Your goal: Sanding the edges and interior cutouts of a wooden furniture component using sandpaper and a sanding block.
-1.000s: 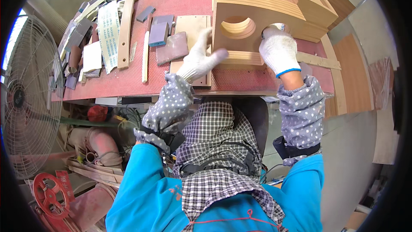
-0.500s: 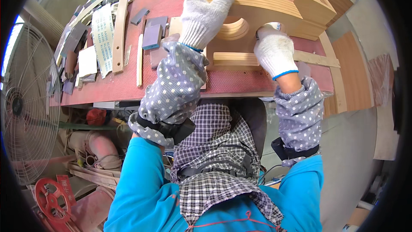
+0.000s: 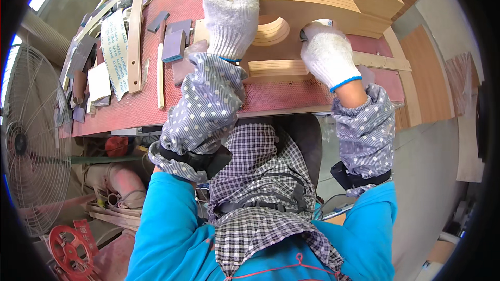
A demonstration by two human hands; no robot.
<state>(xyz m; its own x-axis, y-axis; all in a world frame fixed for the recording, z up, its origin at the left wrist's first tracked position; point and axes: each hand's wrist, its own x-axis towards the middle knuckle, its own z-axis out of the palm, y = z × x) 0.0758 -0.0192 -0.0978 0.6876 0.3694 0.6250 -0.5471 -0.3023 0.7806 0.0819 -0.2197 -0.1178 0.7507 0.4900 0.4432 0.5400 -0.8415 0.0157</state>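
The left hand had risen from the bench to hook its fingers over the curved wooden block on the red bench — right hand clamped on its lower edge — so both now gripped it.

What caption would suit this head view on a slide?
Gloved left hand and right hand grip a curved wooden piece with round holes on a red workbench.
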